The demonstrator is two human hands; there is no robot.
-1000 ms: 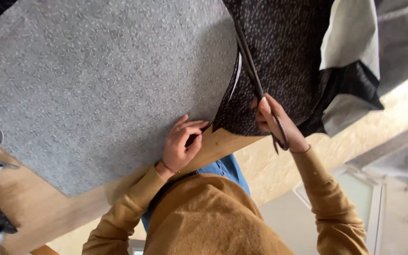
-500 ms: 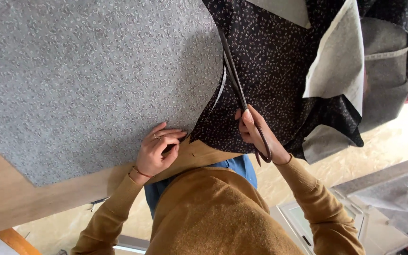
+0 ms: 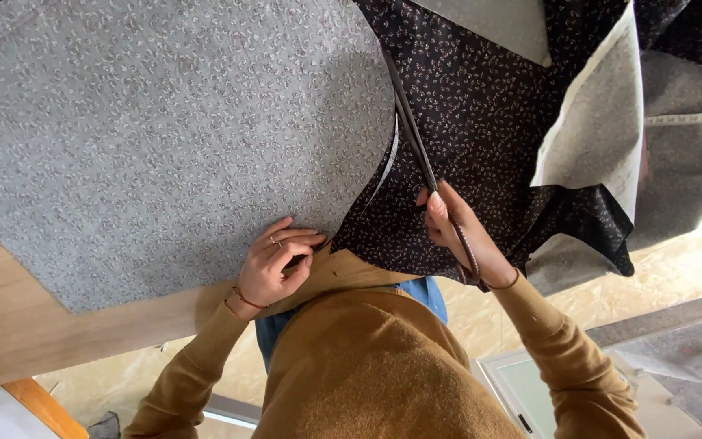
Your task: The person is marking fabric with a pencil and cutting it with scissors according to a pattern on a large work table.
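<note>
1. The grey patterned fabric [image 3: 164, 138] lies flat over most of the wooden tabletop [image 3: 83, 333]; its curved cut edge runs from the top of the view down toward the left hand [image 3: 274, 268].
2. A strip of bare tabletop shows below the fabric's lower edge, just under the left fingers [image 3: 298, 244], and widens toward the far left; that strip is the open room on this side.
3. The tabletop's near edge runs slanting just behind both wrists, with pale floor [image 3: 481, 317] beyond it.
4. The left fingers are bent and loosely curled, their tips pressing on the grey fabric's lower edge where it meets the bare wood. They grip nothing.
5. The right hand [image 3: 461, 236] is closed around the handles of long dark scissors [image 3: 420, 154], fingers through the loops. The blades reach up from these fingers along the seam between grey fabric and dark floral fabric [image 3: 481, 122].
6. I cannot tell how far apart the blades stand.
7. The dark floral fabric lies bunched right of the right fingers, with a pale piece [image 3: 599, 130] folded over it, and hangs past the tabletop edge.
</note>
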